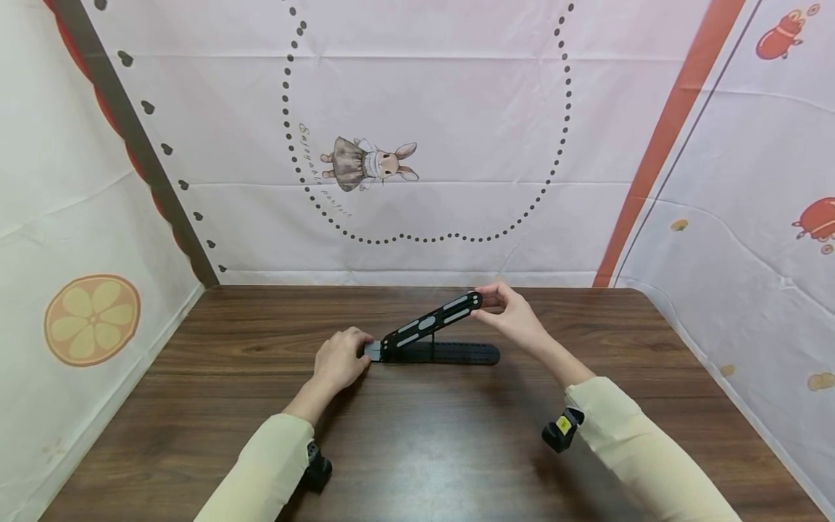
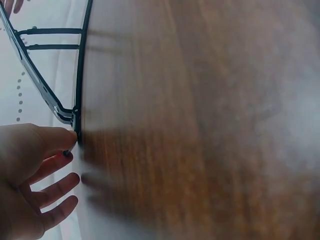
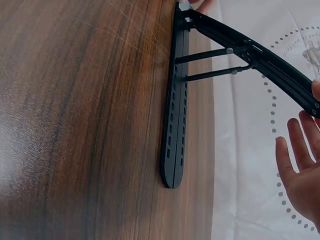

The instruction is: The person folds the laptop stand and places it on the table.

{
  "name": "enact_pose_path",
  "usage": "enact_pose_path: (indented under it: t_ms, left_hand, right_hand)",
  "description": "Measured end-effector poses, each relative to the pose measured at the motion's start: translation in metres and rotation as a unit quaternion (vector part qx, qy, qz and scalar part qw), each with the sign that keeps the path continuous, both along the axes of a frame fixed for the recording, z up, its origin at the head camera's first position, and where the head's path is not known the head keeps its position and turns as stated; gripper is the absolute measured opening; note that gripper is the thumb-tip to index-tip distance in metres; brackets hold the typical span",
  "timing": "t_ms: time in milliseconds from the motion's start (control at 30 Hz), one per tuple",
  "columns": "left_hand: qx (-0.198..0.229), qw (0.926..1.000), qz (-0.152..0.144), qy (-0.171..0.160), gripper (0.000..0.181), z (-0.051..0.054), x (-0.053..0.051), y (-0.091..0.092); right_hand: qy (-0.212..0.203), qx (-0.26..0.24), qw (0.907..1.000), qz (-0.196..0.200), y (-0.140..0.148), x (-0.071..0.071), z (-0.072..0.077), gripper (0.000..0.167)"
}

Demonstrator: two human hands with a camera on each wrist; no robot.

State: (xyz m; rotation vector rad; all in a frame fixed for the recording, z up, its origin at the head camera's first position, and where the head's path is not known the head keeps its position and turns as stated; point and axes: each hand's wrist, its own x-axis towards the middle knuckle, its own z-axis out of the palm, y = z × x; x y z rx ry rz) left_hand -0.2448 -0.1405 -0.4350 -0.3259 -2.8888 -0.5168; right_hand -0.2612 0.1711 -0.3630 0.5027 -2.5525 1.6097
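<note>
A black folding stand lies on the table, its slotted base bar [image 1: 466, 353] flat and its upper arm [image 1: 427, 321] raised at a slant to the right. Thin struts [image 3: 215, 75] join arm and base in the right wrist view. The left hand [image 1: 339, 359] pinches the grey hinged end [image 1: 372, 351] between thumb and fingers; that thumb presses beside the hinge in the left wrist view. At the raised tip, the right hand [image 1: 515, 319] pinches the arm with thumb and index finger, its other fingers [image 3: 301, 145] extended.
The brown wooden table [image 1: 417, 449] runs back to a white printed cloth [image 1: 457, 145], which also hangs at both sides. Black wrist cameras are strapped over the left sleeve [image 1: 270, 457] and the right sleeve [image 1: 639, 442].
</note>
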Motion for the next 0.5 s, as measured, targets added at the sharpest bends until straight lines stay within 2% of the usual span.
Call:
enact_pose_path:
  t_ms: [333,500]
  left_hand:
    - [-0.019,0.9997,0.011,-0.012,0.033,-0.0002,-0.0084,-0.0013]
    - [-0.021,0.9996,0.013,-0.015,0.033,0.0007,-0.0101,0.0008]
  right_hand:
    - [0.012,0.013,0.9996,-0.021,-0.0083,0.0067,0.0009,0.039]
    - [0.004,0.021,0.9992,-0.033,-0.0095,0.0097,0.0032,0.039]
